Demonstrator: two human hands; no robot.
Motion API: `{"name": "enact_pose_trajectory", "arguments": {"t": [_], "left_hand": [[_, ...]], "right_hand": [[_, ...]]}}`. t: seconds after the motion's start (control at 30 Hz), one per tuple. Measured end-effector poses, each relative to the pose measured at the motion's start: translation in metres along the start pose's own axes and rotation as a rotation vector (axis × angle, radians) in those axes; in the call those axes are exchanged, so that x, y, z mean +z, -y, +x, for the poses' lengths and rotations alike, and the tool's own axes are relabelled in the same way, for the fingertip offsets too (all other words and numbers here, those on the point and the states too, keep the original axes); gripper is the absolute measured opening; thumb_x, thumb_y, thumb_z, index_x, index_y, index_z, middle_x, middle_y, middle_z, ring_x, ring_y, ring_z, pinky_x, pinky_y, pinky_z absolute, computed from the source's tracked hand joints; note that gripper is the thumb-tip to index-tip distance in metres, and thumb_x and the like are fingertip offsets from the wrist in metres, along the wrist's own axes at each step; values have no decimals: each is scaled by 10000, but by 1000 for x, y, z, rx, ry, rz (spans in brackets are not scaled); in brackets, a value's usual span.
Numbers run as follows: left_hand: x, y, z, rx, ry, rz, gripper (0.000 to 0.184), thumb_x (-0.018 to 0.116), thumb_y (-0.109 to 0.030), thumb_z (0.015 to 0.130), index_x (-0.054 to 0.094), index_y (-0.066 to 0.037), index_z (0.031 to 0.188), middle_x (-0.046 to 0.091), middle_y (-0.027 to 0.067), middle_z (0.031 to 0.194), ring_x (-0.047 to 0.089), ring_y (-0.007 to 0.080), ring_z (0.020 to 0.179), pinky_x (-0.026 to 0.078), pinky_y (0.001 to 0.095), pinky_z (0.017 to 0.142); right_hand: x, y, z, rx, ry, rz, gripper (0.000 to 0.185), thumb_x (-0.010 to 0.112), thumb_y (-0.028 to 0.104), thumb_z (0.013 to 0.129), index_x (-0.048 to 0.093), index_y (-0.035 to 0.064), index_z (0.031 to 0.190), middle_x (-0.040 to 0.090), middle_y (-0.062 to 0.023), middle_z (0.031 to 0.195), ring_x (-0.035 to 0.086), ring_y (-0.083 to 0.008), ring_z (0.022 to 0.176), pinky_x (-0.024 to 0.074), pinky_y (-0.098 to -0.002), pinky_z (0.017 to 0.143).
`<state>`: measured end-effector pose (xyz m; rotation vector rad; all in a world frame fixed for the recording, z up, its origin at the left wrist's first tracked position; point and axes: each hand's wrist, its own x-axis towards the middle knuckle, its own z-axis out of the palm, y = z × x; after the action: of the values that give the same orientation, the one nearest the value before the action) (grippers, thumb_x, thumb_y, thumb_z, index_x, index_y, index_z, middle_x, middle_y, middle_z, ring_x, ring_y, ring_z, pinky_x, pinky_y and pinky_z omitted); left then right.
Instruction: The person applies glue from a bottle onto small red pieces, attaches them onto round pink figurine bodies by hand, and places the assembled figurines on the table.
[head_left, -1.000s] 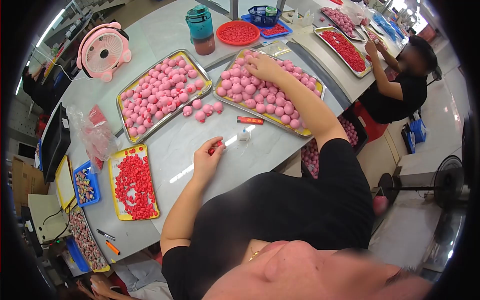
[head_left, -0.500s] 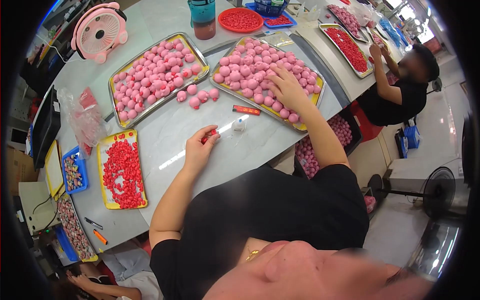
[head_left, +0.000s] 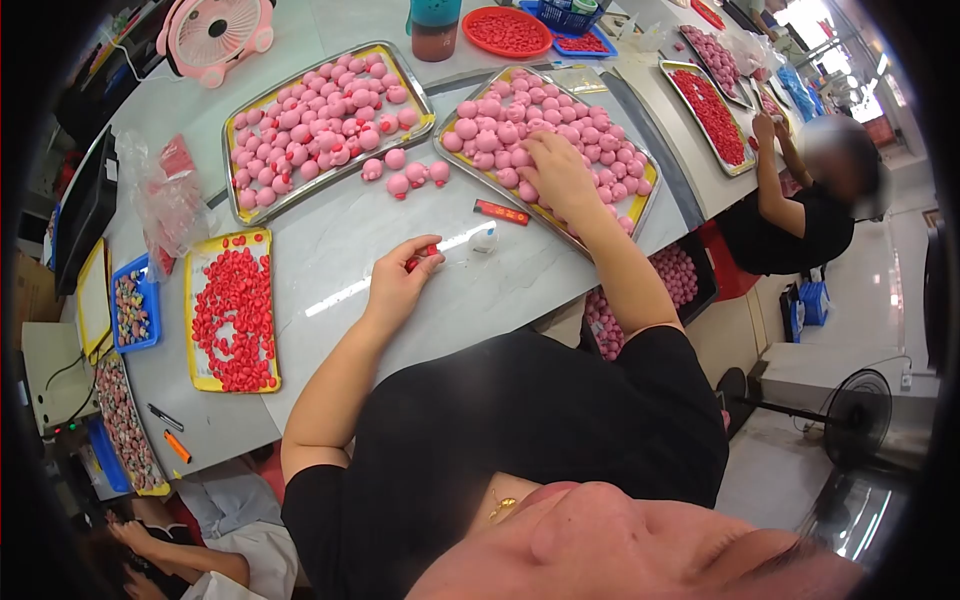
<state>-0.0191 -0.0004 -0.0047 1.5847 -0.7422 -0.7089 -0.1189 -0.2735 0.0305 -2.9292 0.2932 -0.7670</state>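
My left hand (head_left: 402, 280) is held above the table, its thumb and fingers closed around small red pieces (head_left: 425, 257). Several pink balls (head_left: 490, 140) fill a metal tray (head_left: 647, 212) with a yellow lining at the right. Over this tray reaches my right hand (head_left: 562, 178), fingers bent and somewhat apart, touching the balls; its fingertips are partly hidden among them. Between the two hands lie a red label-like strip (head_left: 501, 212) and a small clear-white item (head_left: 483, 240). Several pink balls with red parts (head_left: 398, 186) sit loose between the trays.
A second tray (head_left: 424, 127) of pink balls stands at the left back. Closer on the left is a yellow-edged tray (head_left: 190, 345) of red pieces. A pink fan (head_left: 217, 32), a tumbler (head_left: 434, 30) and a red plate (head_left: 507, 33) are behind. A co-worker (head_left: 790, 215) sits at the right.
My right hand has moved left across the pink balls, its fingers now bent down among them. My left hand keeps hold of the red pieces. The whole view has shifted slightly.
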Motion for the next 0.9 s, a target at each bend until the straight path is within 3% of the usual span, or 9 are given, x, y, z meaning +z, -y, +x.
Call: {"name": "enact_pose_trajectory", "arguments": {"t": [0.07,0.13,0.17,0.23,0.5,0.63,0.67,0.8,0.9], "left_hand": [[-1,-3,-1,-22,-1,26,271,635,-71,862,610,-6,1124,643,32,900,563,71,784,456,205,688],[0,-4,-2,-49,1,47,270,640,-72,857,615,-6,1117,645,31,897,572,75,794,462,209,701],[2,-3,-3,-13,-13,56,262,653,-74,842,628,-12,1096,645,35,884,562,81,761,463,217,694],[4,-2,-4,11,-28,61,255,667,-75,827,641,-17,1074,644,38,871,553,87,729,464,225,687],[9,-8,-11,2,44,16,265,679,-71,811,651,-59,1074,635,40,865,555,91,736,460,228,690],[8,-17,-15,4,105,61,271,666,-73,830,641,-35,1097,632,36,905,587,93,820,468,226,746],[9,-17,-15,21,128,84,270,668,-74,828,644,-40,1095,626,34,893,581,93,806,466,226,738],[12,-13,-16,106,158,45,278,683,-70,790,651,-60,1067,646,68,897,547,128,685,460,250,660],[11,-20,-18,93,213,121,285,690,-75,783,652,-57,1064,654,82,908,557,147,683,467,260,649]], "right_hand": [[-7,4,-2,36,-84,80,358,656,113,775,577,26,1113,571,-112,1110,555,-233,1003,447,-345,828],[-20,10,-11,591,134,974,354,628,78,830,543,16,1168,576,-91,1080,578,-182,945,471,-306,805],[-29,19,-17,596,146,974,354,628,78,830,543,16,1168,576,-91,1080,578,-182,945,471,-306,805],[-44,37,-33,745,117,1573,362,606,72,864,507,-6,1203,572,-71,1056,578,-142,890,479,-272,782],[-53,85,-64,797,293,2186,396,596,64,835,478,-26,1202,519,-130,1156,525,-133,861,441,-243,751],[-40,99,-83,758,374,1799,272,594,147,902,546,24,1140,537,-42,1041,498,-75,843,410,-214,718],[-34,100,-85,564,346,1691,272,595,164,911,542,33,1144,522,-6,991,506,-75,864,420,-226,753],[-33,118,-83,601,303,1634,263,615,107,889,545,25,1129,547,-20,1025,533,-110,936,446,-268,810],[-22,117,-87,398,211,1312,300,647,63,845,549,26,1127,564,-64,1085,542,-163,1017,454,-303,858]]}}
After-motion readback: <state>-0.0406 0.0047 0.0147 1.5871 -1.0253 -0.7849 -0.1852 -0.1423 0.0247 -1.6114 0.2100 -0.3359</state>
